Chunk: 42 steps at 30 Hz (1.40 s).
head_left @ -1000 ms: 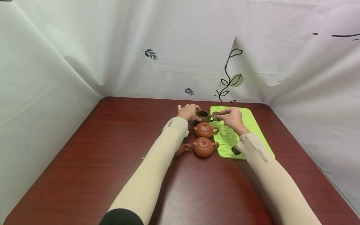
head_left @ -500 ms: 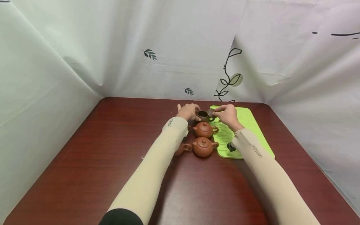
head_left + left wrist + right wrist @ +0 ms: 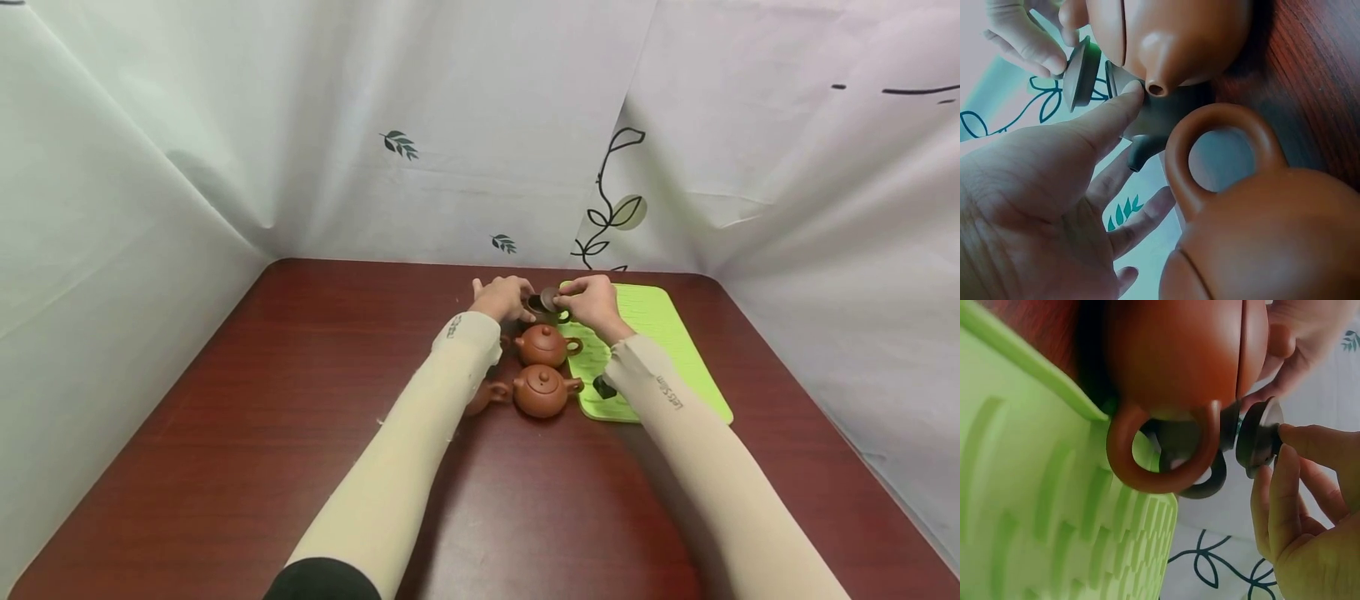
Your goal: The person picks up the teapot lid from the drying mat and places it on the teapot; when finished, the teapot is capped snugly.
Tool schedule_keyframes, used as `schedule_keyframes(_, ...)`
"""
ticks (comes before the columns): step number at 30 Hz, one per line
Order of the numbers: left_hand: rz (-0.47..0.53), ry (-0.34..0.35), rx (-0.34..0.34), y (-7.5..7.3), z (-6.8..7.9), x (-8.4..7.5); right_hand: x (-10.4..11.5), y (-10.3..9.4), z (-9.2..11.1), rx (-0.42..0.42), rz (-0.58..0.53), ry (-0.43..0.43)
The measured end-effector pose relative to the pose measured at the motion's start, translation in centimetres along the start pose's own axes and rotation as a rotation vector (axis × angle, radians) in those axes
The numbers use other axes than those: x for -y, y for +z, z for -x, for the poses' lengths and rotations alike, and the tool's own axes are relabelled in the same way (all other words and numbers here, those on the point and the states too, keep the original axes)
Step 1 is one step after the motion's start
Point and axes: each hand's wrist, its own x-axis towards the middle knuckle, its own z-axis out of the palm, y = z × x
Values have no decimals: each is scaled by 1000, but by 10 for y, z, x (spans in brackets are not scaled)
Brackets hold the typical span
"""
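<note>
At the far end of a row stands a small dark brown teapot (image 3: 542, 317), its mouth uncovered on top. My left hand (image 3: 501, 298) holds its spout side, thumb against the body (image 3: 1179, 109) and fingers on the far side of the spout. My right hand (image 3: 594, 302) pinches the knob of the round dark lid (image 3: 1259, 432). That lid hangs tilted just above the mouth, covering part of it in the head view. Close in front sits a reddish-brown teapot (image 3: 543, 346) with its lid on.
Another lidded reddish-brown teapot (image 3: 542, 392) stands nearer. Left of it, a further teapot (image 3: 487, 397) is partly behind my left forearm. A ribbed green mat (image 3: 675, 342) lies to the right on the dark red table (image 3: 337, 375). White cloth (image 3: 450, 192) hangs behind.
My right hand has carried the lid leftward from over the mat to above the dark teapot's mouth. The left hand and the teapots have stayed in place.
</note>
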Motion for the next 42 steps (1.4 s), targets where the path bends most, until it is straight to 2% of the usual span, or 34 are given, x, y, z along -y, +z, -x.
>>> schedule_keyframes(9,0,-2,9,3,-3,0,2,6,0,26,-48,-14)
schedule_keyframes(17,3,-2,11,0,2,-3,4,7,-2,5,-3,-55)
schedule_keyframes(30,-2,-8,17,-1,5,-3,4,14,-3,42,25,-89)
schedule_keyframes(34,-24,-9,3,-1,3,1,5,20,-5,35,37,-116)
schedule_keyframes(39,-74,-31,39,2,4,10,4,31,-8,80,44,-126)
schedule_keyframes(42,-95,-39,39,-1,5,13,3,31,-9,87,48,-149)
